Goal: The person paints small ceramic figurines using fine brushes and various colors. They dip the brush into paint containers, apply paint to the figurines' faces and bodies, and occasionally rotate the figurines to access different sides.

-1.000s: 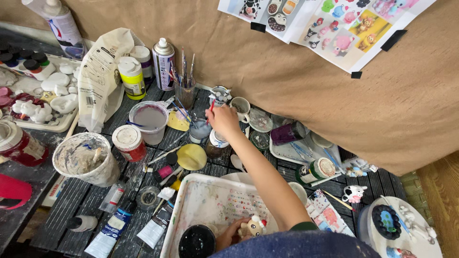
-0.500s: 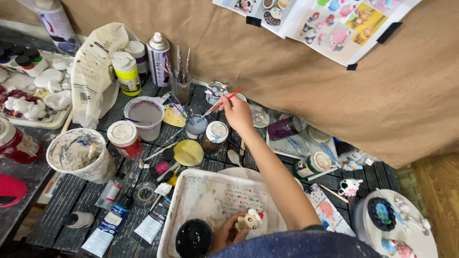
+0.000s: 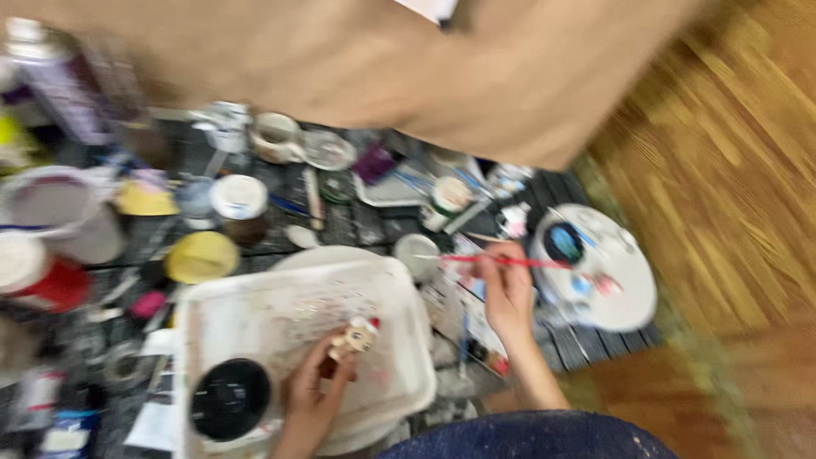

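The view is blurred by motion. My left hand holds a small pale figurine with red and brown details over a white paint-stained tray. My right hand grips a red-handled paintbrush that lies level, its tip pointing left. The right hand sits just left of a round white palette plate with a dark blue patch. A black round lid lies in the tray beside my left hand.
Paint jars, a yellow cap, a red container, a white tub, small dishes and tubes crowd the dark slatted table. Brown paper hangs behind. Wooden floor lies to the right.
My right hand has drawn back from the jars at the table's middle to the right, beside the palette plate, brush still held. The camera has swung right. The left hand keeps the figurine.
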